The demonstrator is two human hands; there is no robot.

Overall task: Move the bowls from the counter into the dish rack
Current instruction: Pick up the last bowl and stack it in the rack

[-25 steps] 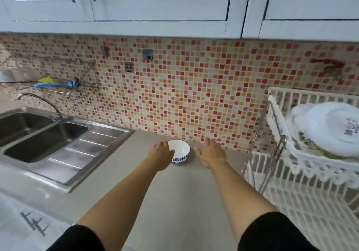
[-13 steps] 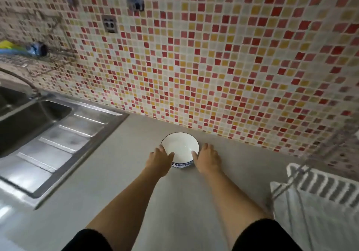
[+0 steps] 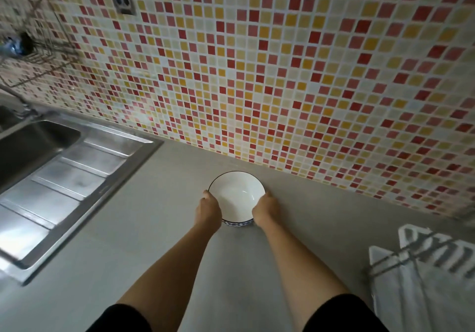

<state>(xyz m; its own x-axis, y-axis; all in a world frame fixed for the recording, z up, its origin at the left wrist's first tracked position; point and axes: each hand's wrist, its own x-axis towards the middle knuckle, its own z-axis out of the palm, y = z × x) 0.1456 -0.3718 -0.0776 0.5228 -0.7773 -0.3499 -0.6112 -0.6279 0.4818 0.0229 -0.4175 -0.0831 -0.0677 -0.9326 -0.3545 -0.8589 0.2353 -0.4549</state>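
Note:
A white bowl (image 3: 236, 195) with a dark rim and a blue pattern on its outside stands on the grey counter (image 3: 159, 229), close to the tiled wall. My left hand (image 3: 208, 211) clasps its left side and my right hand (image 3: 266, 211) clasps its right side, fingers curled against the wall of the bowl. The bowl appears to rest on the counter. The white dish rack (image 3: 424, 267) shows only as a corner at the lower right.
A steel sink (image 3: 30, 146) with a ribbed drainboard (image 3: 66, 185) fills the left side. A wire shelf (image 3: 33, 54) hangs on the mosaic wall at the upper left, with a wall socket (image 3: 122, 0) nearby.
Both hands went from open beside the bowl to closed on its two sides. The view has moved closer and tipped down, so most of the rack has left the frame.

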